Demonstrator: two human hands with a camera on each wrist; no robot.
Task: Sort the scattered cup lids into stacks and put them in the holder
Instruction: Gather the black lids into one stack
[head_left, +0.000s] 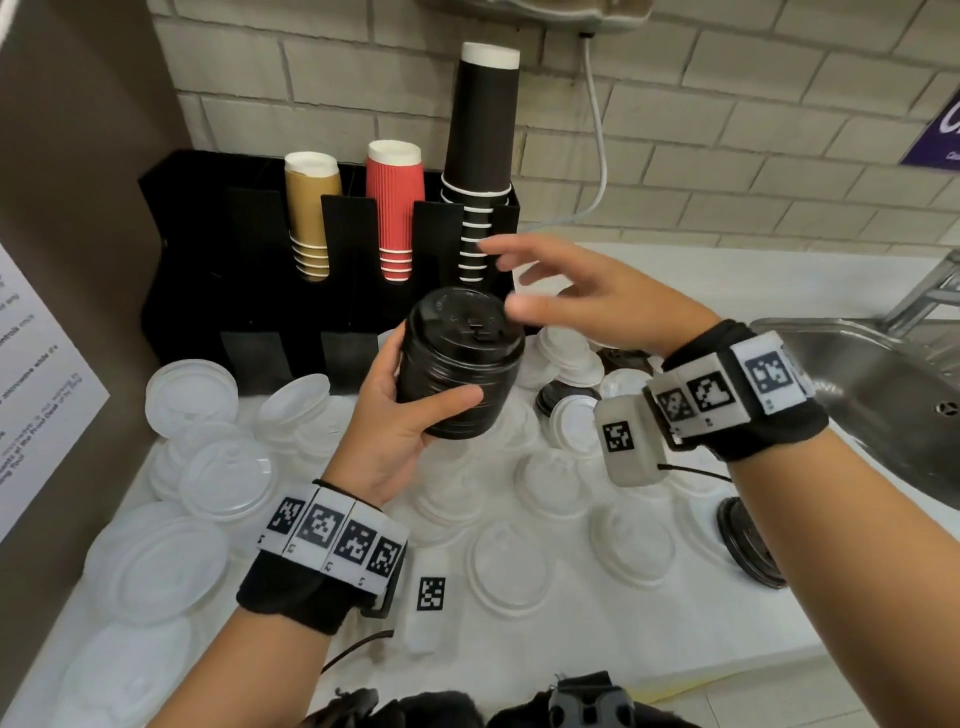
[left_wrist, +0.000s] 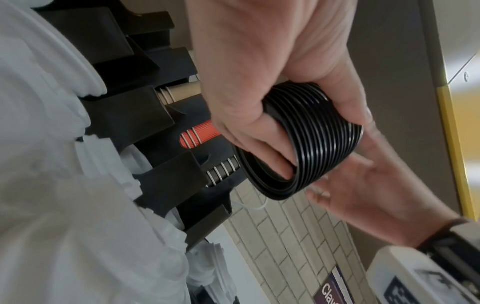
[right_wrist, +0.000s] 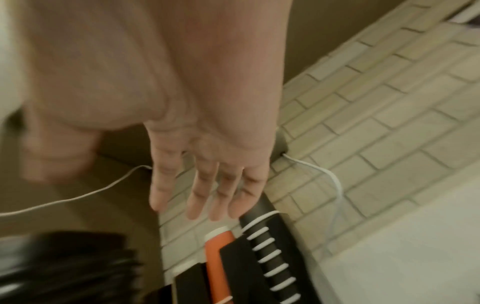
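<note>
lids: black stack (head_left: 457, 364) gripped sideways in left hand (head_left: 400, 415), thumb across its side. right hand (head_left: 582, 291) spread, empty, just above the top lid. risk, judged: stack splays or slips short of the holder (head_left: 176, 218) if grip loosens.

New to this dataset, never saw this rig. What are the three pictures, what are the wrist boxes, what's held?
No robot: a person works bare-handed. The big picture comes from a head camera looking down; the other two come from cameras strapped to each wrist, the white boxes with black-and-white coded squares.

The left hand grips a stack of black lids, seen from below in the left wrist view. The right hand hovers open beside it, holding nothing.

White lids lie scattered on the counter. Behind stands a black holder with tan, red and black cup stacks.
</note>
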